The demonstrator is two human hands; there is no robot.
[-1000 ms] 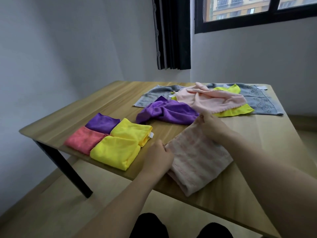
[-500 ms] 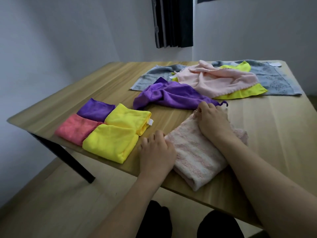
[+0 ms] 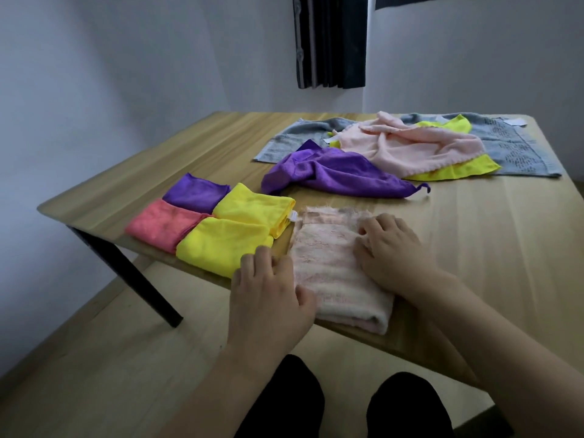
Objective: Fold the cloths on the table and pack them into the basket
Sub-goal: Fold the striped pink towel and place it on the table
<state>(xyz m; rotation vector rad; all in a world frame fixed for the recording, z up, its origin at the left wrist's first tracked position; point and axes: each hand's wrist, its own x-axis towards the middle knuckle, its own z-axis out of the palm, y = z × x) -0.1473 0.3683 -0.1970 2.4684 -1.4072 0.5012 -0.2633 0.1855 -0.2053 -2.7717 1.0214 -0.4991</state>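
Two hands are working one pink towel [image 3: 335, 267], which is lying folded at the near table [image 3: 474, 248] edge, just right of the finished cloths. The right hand [image 3: 392, 251] is resting on the towel's right half, fingers bent and spread a little, tips pressing into the pile near its far end; likely it is pinning the layers so the fold is not springing open. The left hand [image 3: 268, 289] is sitting at the towel's left edge, fingers fairly straight and close together, thumb lying against the towel's near left part; it is pinching nothing that I can see, and seems to be squaring or steadying that edge. Four folded cloths are sitting in a tight block to the left: a purple square [image 3: 194, 192], a coral square [image 3: 161, 224] and two yellow squares [image 3: 252, 207] [image 3: 221, 248], touching one another, probably staged for packing together. Farther back, unfolded cloths are waiting in a heap: a purple cloth [image 3: 335, 175], a peach cloth [image 3: 407, 147] over a yellow cloth [image 3: 458, 169], all partly on a grey towel [image 3: 518, 147]. No basket is showing in view, so packing is judged not yet begun.
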